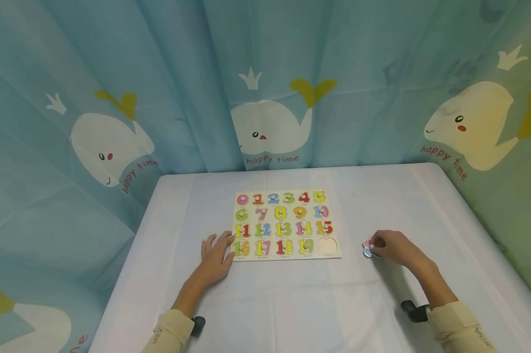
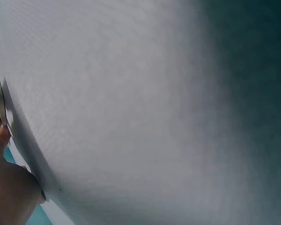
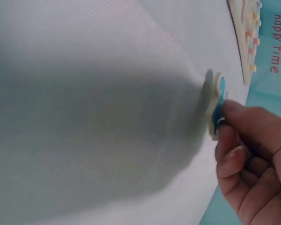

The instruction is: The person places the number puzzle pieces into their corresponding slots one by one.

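Note:
A wooden number puzzle board (image 1: 287, 226) lies on the table, its knobbed number pieces in colourful rows. Its bottom right recess (image 1: 327, 246) holds no piece and shows pale wood. My left hand (image 1: 215, 258) rests at the board's left edge, fingers spread and touching it; the left wrist view shows only part of that hand (image 2: 14, 190). To the right of the board, my right hand (image 1: 393, 247) pinches a pink and blue puzzle piece (image 1: 367, 251) between thumb and fingers. In the right wrist view the piece (image 3: 216, 108) stands tilted, close to the tabletop.
A white cloth covers the table (image 1: 292, 309). Behind and beside it hangs a blue curtain (image 1: 181, 88) printed with white whales. Dark wrist cameras (image 1: 414, 311) sit on both arms near the rolled sleeves.

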